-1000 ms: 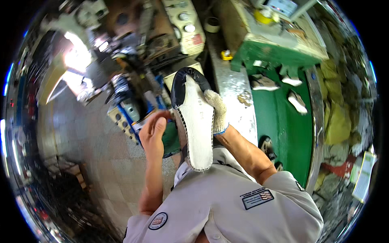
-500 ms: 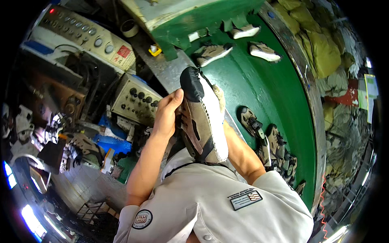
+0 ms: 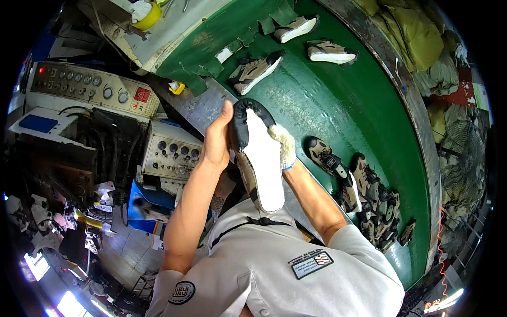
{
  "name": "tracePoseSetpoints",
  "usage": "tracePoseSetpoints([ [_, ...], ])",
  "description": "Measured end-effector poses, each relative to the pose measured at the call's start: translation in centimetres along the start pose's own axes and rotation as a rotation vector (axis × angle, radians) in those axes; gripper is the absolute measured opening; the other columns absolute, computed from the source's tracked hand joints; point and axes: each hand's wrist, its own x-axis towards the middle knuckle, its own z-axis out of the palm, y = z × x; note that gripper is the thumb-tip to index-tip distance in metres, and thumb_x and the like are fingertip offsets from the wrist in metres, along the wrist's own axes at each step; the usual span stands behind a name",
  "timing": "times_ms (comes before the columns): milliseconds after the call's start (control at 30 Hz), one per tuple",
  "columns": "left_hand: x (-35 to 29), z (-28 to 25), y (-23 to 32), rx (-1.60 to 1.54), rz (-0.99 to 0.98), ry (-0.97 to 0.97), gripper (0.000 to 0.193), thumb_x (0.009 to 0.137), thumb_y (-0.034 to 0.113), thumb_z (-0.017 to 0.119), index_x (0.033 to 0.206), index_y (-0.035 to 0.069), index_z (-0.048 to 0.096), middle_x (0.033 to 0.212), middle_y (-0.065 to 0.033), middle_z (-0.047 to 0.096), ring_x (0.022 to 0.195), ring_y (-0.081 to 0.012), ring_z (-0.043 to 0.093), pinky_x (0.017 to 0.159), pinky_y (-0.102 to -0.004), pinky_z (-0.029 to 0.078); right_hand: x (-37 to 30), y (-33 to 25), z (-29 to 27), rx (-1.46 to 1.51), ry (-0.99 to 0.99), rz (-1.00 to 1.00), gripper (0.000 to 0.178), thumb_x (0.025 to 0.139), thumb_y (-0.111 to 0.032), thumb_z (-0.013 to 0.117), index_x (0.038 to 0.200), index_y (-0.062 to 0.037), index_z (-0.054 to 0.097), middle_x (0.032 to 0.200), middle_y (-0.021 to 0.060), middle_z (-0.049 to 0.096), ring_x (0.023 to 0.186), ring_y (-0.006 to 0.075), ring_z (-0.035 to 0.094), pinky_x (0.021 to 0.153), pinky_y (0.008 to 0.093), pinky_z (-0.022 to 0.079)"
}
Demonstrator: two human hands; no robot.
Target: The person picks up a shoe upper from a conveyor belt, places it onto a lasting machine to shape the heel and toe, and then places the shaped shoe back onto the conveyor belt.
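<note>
A shoe upper (image 3: 260, 158) with a white underside, black toe and brown sides is held in front of my chest, toe pointing away and underside facing up. My left hand (image 3: 215, 141), bare, grips its left side near the toe, thumb raised along the edge. On the opposite side my right hand (image 3: 285, 147), in a pale knitted glove with a blue cuff, closes around the edge with its thumb over the white bottom. The fingers of both hands are mostly hidden behind the shoe upper.
A green conveyor belt (image 3: 348, 116) curves past on the right. Single shoe uppers (image 3: 256, 74) lie on its far part, and a pile of sandal-like shoes (image 3: 377, 198) on its near part. Machine control panels (image 3: 171, 153) stand left, below a metal ledge (image 3: 198, 108). Olive sacks (image 3: 412, 37) lie beyond the belt.
The shoe upper has been rolled so its white underside faces up instead of its brown side. My gloved thumb now shows on it. The surroundings have shifted as the view turned.
</note>
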Motion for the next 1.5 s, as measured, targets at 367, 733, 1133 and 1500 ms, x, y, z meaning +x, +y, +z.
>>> tracePoseSetpoints([
  [367, 3.9, -0.4, -2.5, 0.323, 0.032, 0.057, 0.028, 0.091, 0.027, 0.072, 0.092, -0.001, 0.07, 0.085, -0.0019, 0.066, 0.08, -0.008, 0.059, 0.071, -0.0255, 0.046, 0.5, -3.6, -1.7, -0.346, -0.004, -0.032, 0.088, 0.072, -0.036, 0.081, 0.144, 0.0031, 0.048, 0.13, 0.0123, 0.064, 0.113, 0.0204, 0.065, 0.099, 0.0328, 0.052],
  [733, 4.3, -7.8, -6.6, 0.663, -0.065, 0.266, 0.053, 0.098, 0.04, 0.064, 0.121, -0.007, 0.065, 0.111, -0.0191, 0.072, 0.105, -0.0248, 0.069, 0.092, -0.0357, 0.053, 6.2, -12.2, -7.7, -1.884, 0.356, 0.464, 0.093, 0.075, -0.074, 0.069, 0.133, -0.0021, 0.061, 0.121, 0.0246, 0.068, 0.115, 0.0377, 0.064, 0.097, 0.0424, 0.05],
  [1133, -9.3, -13.3, -9.1, 0.455, -0.139, 0.461, 0.033, 0.101, 0.023, 0.063, 0.116, -0.006, 0.068, 0.104, -0.0165, 0.074, 0.093, -0.0196, 0.072, 0.082, -0.0291, 0.056, 28.0, -0.5, -21.9, -0.866, 1.105, -0.328, 0.051, 0.075, -0.024, 0.088, 0.115, 0.0011, 0.069, 0.109, 0.0139, 0.074, 0.096, 0.0272, 0.071, 0.085, 0.0381, 0.055],
  [1500, -19.5, -21.9, 0.6, 0.551, 0.466, 0.663, 0.038, 0.101, 0.025, 0.059, 0.125, -0.004, 0.064, 0.112, -0.0166, 0.073, 0.101, -0.0226, 0.071, 0.089, -0.0333, 0.055, 6.5, 13.2, 4.0, 0.236, 0.016, 0.362, 0.055, 0.097, -0.027, 0.062, 0.14, 0.0043, 0.049, 0.13, 0.0204, 0.063, 0.119, 0.0309, 0.063, 0.106, 0.0448, 0.05],
])
